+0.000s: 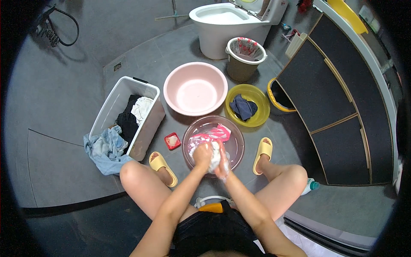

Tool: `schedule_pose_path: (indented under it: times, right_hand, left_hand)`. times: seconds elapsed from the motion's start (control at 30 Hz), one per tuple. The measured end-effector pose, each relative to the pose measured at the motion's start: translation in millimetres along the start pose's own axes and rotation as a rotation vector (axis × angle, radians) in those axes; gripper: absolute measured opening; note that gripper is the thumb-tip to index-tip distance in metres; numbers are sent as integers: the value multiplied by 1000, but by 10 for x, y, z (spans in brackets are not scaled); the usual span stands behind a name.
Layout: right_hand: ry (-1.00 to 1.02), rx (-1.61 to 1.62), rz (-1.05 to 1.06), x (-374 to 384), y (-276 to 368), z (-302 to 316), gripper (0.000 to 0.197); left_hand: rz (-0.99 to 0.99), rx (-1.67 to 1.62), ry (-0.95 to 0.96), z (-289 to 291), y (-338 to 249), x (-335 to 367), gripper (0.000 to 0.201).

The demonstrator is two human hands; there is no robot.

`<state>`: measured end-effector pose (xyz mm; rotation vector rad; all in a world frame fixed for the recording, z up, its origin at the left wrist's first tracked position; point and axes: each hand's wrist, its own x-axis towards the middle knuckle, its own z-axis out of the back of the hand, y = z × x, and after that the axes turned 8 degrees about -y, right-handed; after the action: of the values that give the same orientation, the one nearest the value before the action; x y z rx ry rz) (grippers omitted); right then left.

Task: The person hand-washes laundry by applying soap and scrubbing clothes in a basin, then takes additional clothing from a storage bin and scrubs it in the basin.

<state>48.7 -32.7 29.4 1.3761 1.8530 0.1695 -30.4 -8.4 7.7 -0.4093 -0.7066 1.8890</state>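
Between my two hands is a white, foamy cloth (215, 155), held over a brownish-purple basin (240, 150) of water. My left hand (202, 155) is closed on the cloth's left side, its fingers curled. On the other side my right hand (222, 166), wet with suds, presses against the cloth with fingers bent round it. A pink-and-white patterned cloth (219, 132) lies in the water just beyond my hands; whether it joins the white one is hidden. To the left of the basin, a red soap dish (172, 141) with a pale bar sits on the floor.
A large pink basin (195, 88) stands beyond, beside a yellow basin (257, 120) holding a dark blue cloth (243, 107). At left, a clothes-filled plastic bin (147, 132) has jeans (107, 147) over its edge. A trash bin (242, 66), toilet (212, 36) and dark cabinet (317, 94) stand around.
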Motion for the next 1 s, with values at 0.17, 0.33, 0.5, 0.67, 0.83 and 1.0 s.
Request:
schedule_pose_path:
  times: [0.17,0.33,0.5,0.67,0.83,1.0]
  right_hand:
    - [-87,108,-263,226,102,252,50]
    - [93,105,-432,18,-9,203,58]
    - [-17,-132,-183,188,-170,331,44]
    - [-28,-13,-266,323,196,546,37]
    - [-52,4,-280,191,-23,170,42]
    - [388,236,-467,461,27,606,48]
  left_hand:
    - [-254,-243,27,-1,-313,-443,29]
    - [-216,-267,-51,67,-277,15,32]
    - [470,-719,64,-271,550,378,47]
    - [929,-1172,365,-71,412,413,45]
    - [206,-907,67,-46,140,42,20]
    - [-271,-450,-33,30,-364,-511,28]
